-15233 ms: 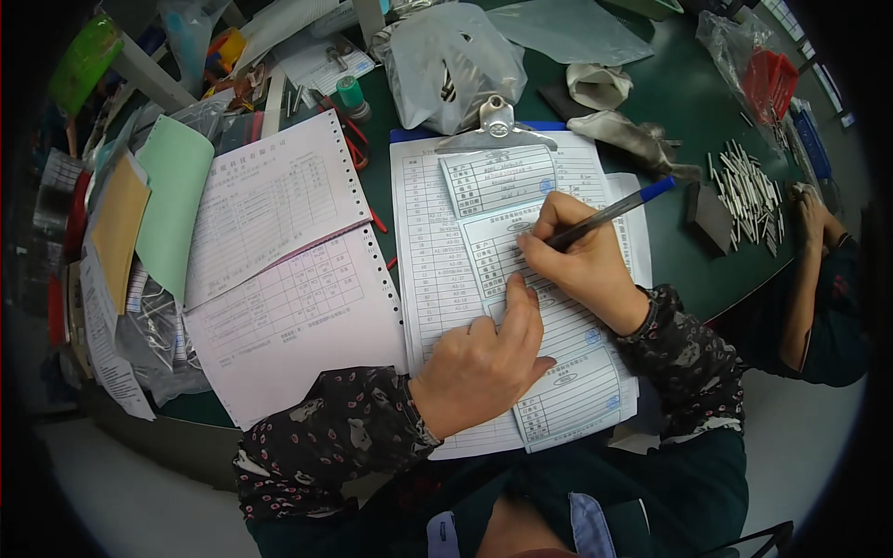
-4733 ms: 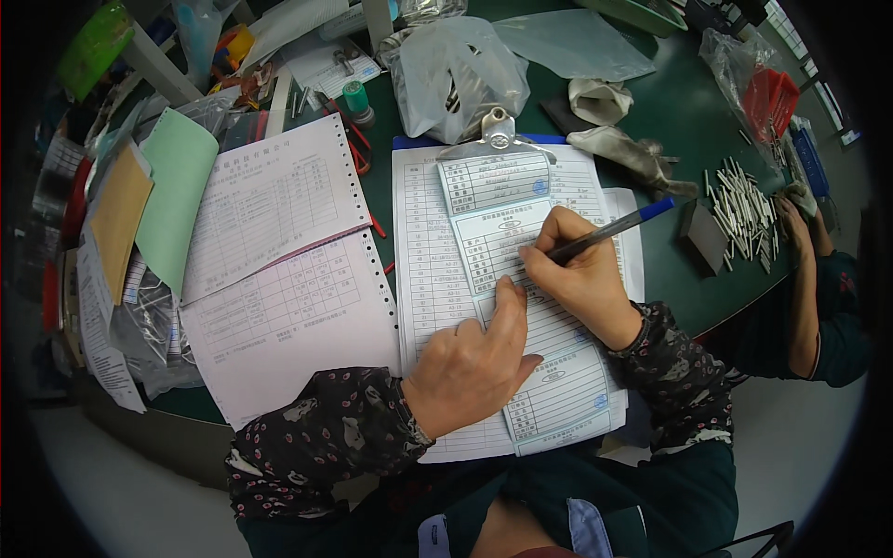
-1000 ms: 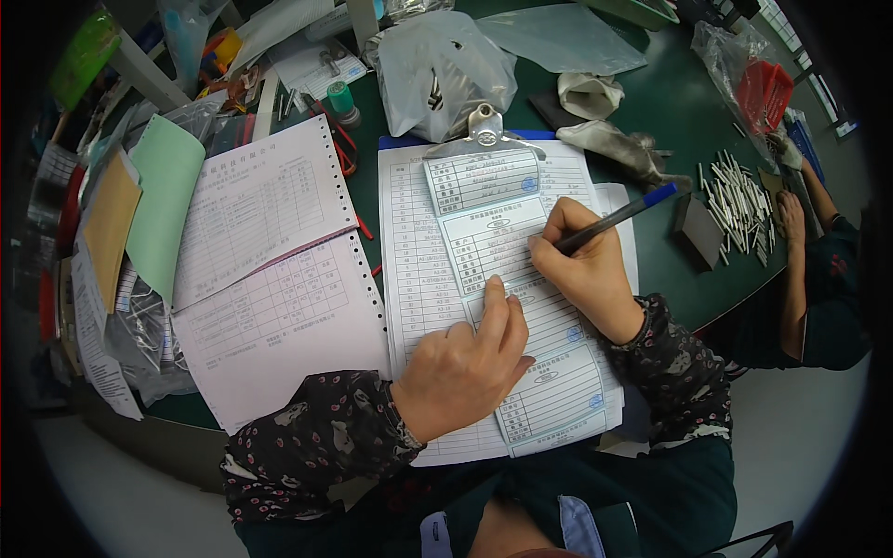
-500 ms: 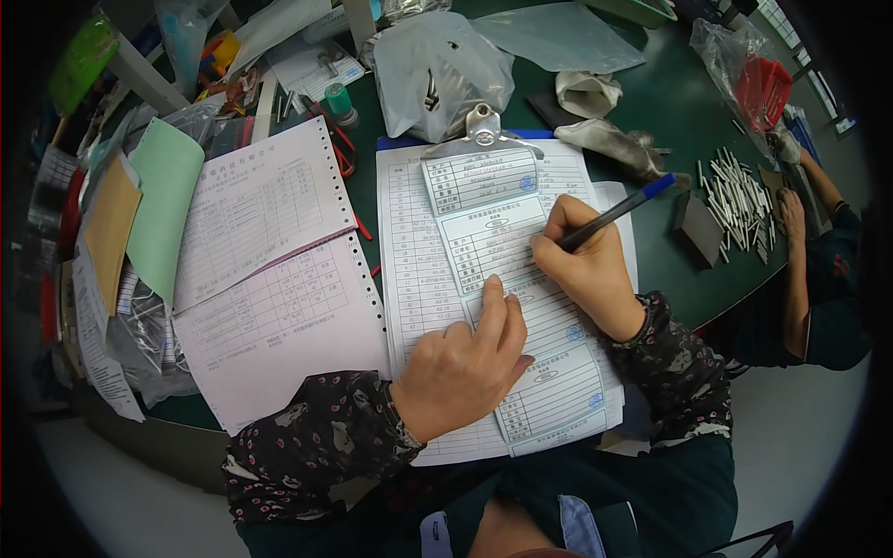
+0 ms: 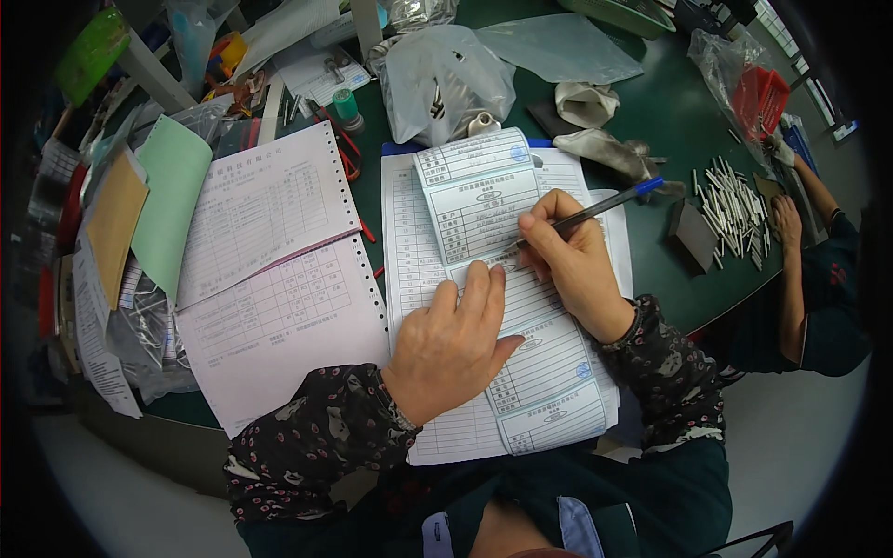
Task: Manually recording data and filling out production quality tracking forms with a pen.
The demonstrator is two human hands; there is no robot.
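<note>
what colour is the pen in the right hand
Blue, with a dark barrel; the pen shows best in the head view.

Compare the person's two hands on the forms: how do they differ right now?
The right hand is curled around a blue pen, tip on the small slip; the left hand holds nothing. The left hand lies flat, fingers spread, pressing the clipped forms, while the right hand stands on its edge. Both rest on the same paper stack and wear dark patterned sleeves.

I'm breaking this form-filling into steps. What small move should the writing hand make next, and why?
Probably keep writing along the current row. The right hand holds the blue pen with its tip down on the upper slip, while the left hand lies flat on the sheets below, pinning them. Printed rows lie below the tip.
</note>
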